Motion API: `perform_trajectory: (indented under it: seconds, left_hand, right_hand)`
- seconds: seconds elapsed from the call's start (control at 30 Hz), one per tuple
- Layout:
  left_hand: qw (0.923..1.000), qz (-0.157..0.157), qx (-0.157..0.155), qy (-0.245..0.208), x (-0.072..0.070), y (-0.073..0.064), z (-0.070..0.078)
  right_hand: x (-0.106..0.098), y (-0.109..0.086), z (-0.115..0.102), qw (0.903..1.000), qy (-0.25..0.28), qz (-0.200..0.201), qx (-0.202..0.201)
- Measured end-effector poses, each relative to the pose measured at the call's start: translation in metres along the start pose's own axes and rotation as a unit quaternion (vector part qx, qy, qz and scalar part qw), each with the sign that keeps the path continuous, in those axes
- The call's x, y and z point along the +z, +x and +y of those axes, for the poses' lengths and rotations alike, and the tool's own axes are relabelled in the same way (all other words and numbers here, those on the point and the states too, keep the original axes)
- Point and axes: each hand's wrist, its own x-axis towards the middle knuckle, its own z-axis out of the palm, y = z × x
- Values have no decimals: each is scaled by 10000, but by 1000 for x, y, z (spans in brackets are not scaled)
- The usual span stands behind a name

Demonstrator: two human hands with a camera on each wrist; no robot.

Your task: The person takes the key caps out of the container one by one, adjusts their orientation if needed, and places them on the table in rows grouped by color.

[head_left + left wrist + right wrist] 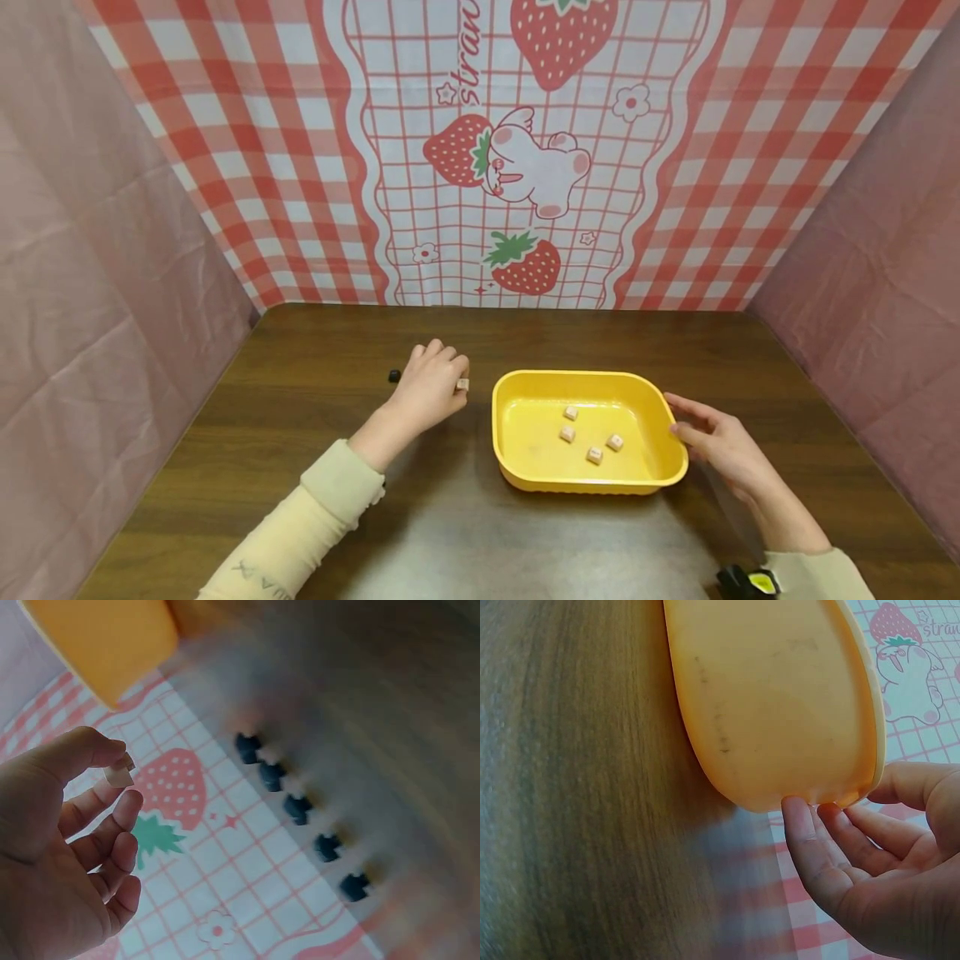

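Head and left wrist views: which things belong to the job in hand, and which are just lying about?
Seemingly in the job: pale block in the left grip; yellow tray, touched by the right grip; four pale blocks inside it.

Perhaps not: black pieces in a row; patterned cloth.

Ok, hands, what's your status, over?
Left hand pinching pale block. Right hand touching yellow tub. Four pale blocks inside. Nothing visible between block and tub.

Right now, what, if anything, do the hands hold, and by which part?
The left hand pinches a pale cube by its sides; the right hand holds the yellow tray by its right-hand rim.
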Motion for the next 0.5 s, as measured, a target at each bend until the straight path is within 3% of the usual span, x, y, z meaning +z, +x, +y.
perform_trajectory:
  seconds: [0.5]
  left_hand:
    - [9978,-652,-77,-82,31,5,-17]
  right_hand:
    - [0,-1,-2,10000,-2,-2,-29]
